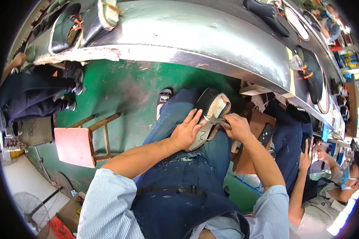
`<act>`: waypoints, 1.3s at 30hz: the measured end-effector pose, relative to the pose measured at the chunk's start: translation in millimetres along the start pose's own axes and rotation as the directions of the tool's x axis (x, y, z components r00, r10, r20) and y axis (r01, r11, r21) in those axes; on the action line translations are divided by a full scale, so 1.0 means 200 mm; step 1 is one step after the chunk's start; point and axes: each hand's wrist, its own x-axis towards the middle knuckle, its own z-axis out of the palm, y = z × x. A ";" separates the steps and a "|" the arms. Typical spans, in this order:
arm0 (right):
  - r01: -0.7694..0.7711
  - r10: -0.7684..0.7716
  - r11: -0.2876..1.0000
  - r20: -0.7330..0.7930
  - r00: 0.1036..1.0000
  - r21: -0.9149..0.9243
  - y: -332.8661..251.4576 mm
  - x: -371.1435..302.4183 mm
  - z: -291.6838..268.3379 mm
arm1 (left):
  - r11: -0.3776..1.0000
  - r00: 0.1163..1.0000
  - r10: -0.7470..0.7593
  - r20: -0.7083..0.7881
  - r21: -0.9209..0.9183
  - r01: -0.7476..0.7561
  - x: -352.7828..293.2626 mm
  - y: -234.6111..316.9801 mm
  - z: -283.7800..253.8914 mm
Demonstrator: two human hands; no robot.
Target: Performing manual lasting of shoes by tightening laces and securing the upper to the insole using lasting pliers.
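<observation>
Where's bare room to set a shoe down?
Bare: the metal bench between the left shoes and right shoes; green floor between bench and pink stool. Crowded: both bench ends, and the lap beneath the held shoe.

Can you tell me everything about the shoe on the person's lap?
The shoe has a black, leathery-looking side and a pale underside facing up, with a jagged whitish edge. It looks unfinished. It lies slanting on the blue trousers. The left hand holds its side; the metal tool in the right hand seems to touch its edge.
</observation>
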 end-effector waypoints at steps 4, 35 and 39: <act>-0.022 0.028 0.999 -0.168 0.985 0.039 -0.05 -0.09 0.12 | 0.975 0.985 0.164 0.055 0.140 -0.170 0.01 0.01 -0.03; -0.515 0.472 0.854 0.307 0.826 0.070 -0.33 0.10 -0.15 | 0.980 0.889 -0.140 0.436 0.188 0.063 0.09 0.04 -0.16; -0.194 0.263 0.925 -0.184 0.947 0.326 -0.37 0.01 -0.06 | 0.986 0.886 -0.088 0.455 0.166 0.013 0.08 0.01 -0.16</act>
